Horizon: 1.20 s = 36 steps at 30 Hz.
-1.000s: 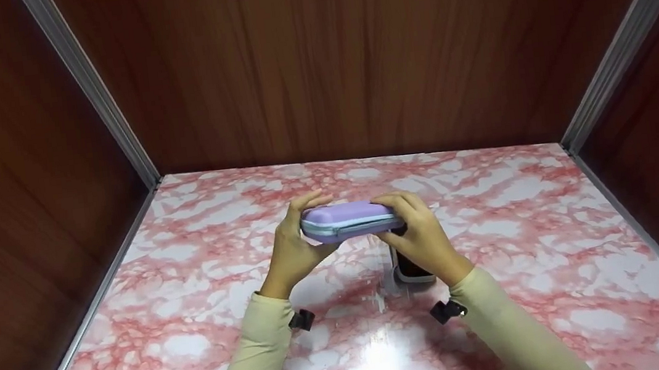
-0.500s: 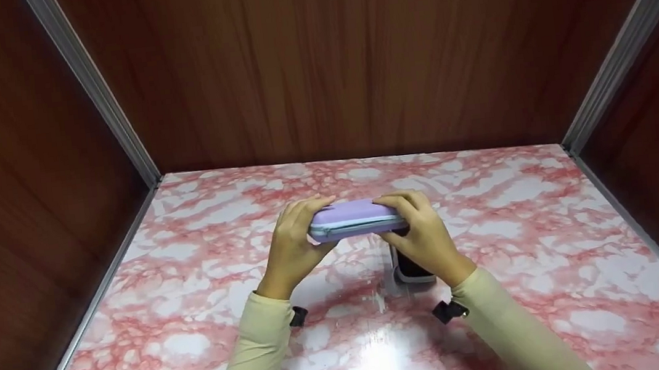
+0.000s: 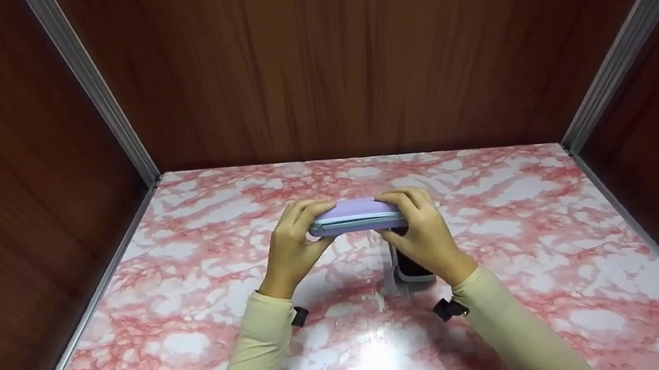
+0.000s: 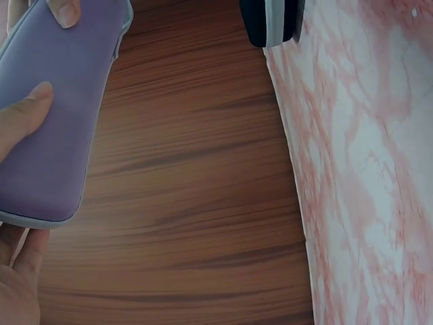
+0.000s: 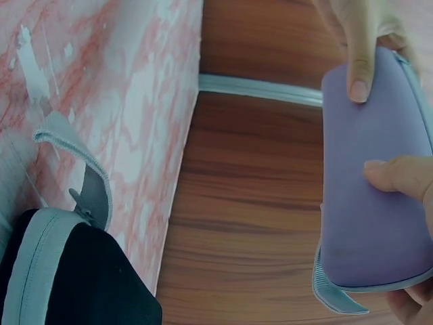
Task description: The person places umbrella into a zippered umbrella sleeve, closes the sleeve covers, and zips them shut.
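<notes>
A purple zippered hard case (image 3: 357, 208) with a pale blue zipper band is held level above the table. My left hand (image 3: 292, 251) grips its left end, fingers over the top and thumb underneath. At the other end my right hand (image 3: 425, 233) grips it the same way. Both thumbs press on the purple case's broad face (image 4: 54, 128) in the left wrist view. A pale strap loop (image 5: 331, 291) hangs from one edge in the right wrist view. The zipper side faces me; whether it is fully closed I cannot tell.
A black case (image 3: 411, 265) with a grey zipper band stands on the red-and-white marbled table (image 3: 186, 344), partly hidden by my right hand. Its grey strap loop (image 5: 101, 193) sticks out. Dark wood panels (image 3: 315, 62) with metal corner strips enclose the table.
The left fingers, raised at first, have come down over the purple case's top. The case has shifted slightly right and tilted so that its zipper side looks thinner and more level.
</notes>
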Each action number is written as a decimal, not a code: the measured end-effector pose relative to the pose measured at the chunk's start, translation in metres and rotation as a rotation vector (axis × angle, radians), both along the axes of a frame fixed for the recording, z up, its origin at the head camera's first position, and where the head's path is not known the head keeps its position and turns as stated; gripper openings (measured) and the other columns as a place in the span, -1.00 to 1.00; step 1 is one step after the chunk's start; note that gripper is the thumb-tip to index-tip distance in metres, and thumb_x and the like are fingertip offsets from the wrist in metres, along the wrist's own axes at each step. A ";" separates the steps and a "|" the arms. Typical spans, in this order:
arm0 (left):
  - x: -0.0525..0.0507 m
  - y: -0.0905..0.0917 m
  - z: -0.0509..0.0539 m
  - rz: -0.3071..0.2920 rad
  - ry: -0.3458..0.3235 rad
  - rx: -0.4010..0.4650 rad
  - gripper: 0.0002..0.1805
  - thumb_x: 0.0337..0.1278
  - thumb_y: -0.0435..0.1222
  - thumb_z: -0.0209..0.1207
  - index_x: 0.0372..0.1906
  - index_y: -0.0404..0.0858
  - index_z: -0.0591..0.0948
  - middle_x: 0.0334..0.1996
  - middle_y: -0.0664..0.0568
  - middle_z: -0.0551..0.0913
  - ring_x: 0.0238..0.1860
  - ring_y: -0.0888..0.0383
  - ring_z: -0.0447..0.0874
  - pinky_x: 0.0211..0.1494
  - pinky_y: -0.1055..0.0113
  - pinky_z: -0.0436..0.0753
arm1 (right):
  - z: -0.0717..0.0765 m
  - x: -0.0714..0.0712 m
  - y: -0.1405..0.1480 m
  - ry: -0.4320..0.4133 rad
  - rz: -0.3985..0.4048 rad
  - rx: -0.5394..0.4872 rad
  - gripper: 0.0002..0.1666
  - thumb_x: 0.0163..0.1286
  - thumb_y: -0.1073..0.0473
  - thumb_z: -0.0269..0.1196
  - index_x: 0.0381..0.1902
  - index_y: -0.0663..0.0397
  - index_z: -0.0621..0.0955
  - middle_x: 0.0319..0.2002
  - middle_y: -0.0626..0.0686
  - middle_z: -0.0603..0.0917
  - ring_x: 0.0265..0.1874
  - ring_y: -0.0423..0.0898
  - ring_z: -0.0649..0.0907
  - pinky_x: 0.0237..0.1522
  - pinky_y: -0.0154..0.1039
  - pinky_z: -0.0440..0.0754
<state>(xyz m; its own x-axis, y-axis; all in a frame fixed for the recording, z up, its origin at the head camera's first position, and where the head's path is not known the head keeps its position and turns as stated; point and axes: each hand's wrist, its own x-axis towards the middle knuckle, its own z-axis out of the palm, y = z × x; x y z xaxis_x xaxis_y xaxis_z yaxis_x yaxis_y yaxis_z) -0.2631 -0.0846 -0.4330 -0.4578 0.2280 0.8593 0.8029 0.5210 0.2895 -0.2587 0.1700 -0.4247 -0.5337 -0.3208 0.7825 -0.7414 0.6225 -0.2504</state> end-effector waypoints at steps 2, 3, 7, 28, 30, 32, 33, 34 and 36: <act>0.000 0.000 -0.001 0.001 -0.011 0.004 -0.44 -0.14 -0.34 0.56 0.08 -0.07 0.66 -0.02 0.07 0.65 0.04 0.11 0.59 0.18 0.24 0.54 | 0.000 0.000 0.000 -0.003 0.001 0.007 -0.35 0.07 0.23 0.54 0.14 0.05 0.59 0.08 0.12 0.58 0.10 0.08 0.50 0.14 -0.02 0.50; 0.000 0.001 -0.001 0.004 -0.019 0.005 -0.44 -0.13 -0.34 0.56 0.08 -0.07 0.66 -0.02 0.08 0.65 0.04 0.11 0.59 0.18 0.25 0.54 | 0.000 0.000 0.001 -0.006 0.002 0.008 -0.35 0.08 0.21 0.54 0.15 0.05 0.59 0.09 0.12 0.58 0.10 0.08 0.50 0.14 -0.02 0.49; 0.000 0.003 -0.003 0.012 -0.030 0.017 -0.46 -0.12 -0.34 0.55 0.07 -0.07 0.66 -0.01 0.07 0.65 0.05 0.11 0.58 0.19 0.27 0.54 | -0.002 0.001 0.000 -0.016 0.012 -0.003 -0.33 0.10 0.13 0.56 0.18 0.05 0.58 0.10 0.11 0.56 0.08 0.06 0.49 0.12 -0.03 0.49; 0.000 0.012 0.000 0.076 0.029 0.073 -0.54 -0.09 -0.32 0.55 0.00 -0.12 0.68 -0.07 0.00 0.66 -0.06 0.05 0.62 0.04 0.22 0.63 | 0.013 0.021 -0.052 0.342 0.082 0.042 -0.78 0.25 0.14 0.44 -0.21 0.10 0.68 -0.26 0.01 0.63 -0.27 0.02 0.58 -0.15 -0.14 0.52; 0.000 0.013 0.000 0.084 0.029 0.066 -0.53 -0.11 -0.33 0.56 0.00 -0.13 0.68 -0.08 0.00 0.66 -0.06 0.05 0.62 0.05 0.24 0.62 | 0.015 0.022 -0.058 0.333 0.080 0.074 -0.78 0.26 0.12 0.45 -0.23 0.10 0.66 -0.30 -0.01 0.62 -0.32 -0.01 0.57 -0.20 -0.15 0.54; 0.001 0.014 0.000 0.089 0.026 0.063 -0.52 -0.13 -0.31 0.56 -0.01 -0.12 0.68 -0.07 0.00 0.66 -0.06 0.05 0.62 0.06 0.25 0.62 | 0.017 0.024 -0.063 0.321 0.070 0.098 -0.76 0.27 0.10 0.45 -0.25 0.10 0.65 -0.33 -0.01 0.60 -0.35 -0.03 0.56 -0.25 -0.18 0.56; 0.001 0.014 0.000 0.091 0.027 0.064 -0.53 -0.12 -0.29 0.56 -0.01 -0.12 0.68 -0.07 0.01 0.66 -0.06 0.05 0.62 0.06 0.25 0.62 | 0.017 0.024 -0.066 0.316 0.061 0.106 -0.76 0.27 0.09 0.45 -0.26 0.10 0.64 -0.34 -0.01 0.59 -0.37 -0.05 0.56 -0.28 -0.19 0.57; 0.001 0.015 0.000 0.094 0.028 0.065 -0.53 -0.11 -0.27 0.55 -0.01 -0.12 0.68 -0.07 0.01 0.66 -0.06 0.05 0.62 0.06 0.25 0.62 | 0.018 0.025 -0.068 0.310 0.051 0.111 -0.75 0.28 0.07 0.45 -0.28 0.10 0.64 -0.36 -0.01 0.58 -0.39 -0.07 0.55 -0.31 -0.21 0.57; 0.001 0.016 -0.001 0.098 0.030 0.067 -0.57 -0.06 -0.23 0.53 -0.01 -0.12 0.68 -0.07 0.02 0.66 -0.06 0.06 0.63 0.06 0.25 0.62 | 0.019 0.026 -0.073 0.300 0.027 0.117 -0.73 0.29 0.05 0.44 -0.31 0.11 0.62 -0.39 -0.02 0.57 -0.43 -0.09 0.55 -0.37 -0.23 0.57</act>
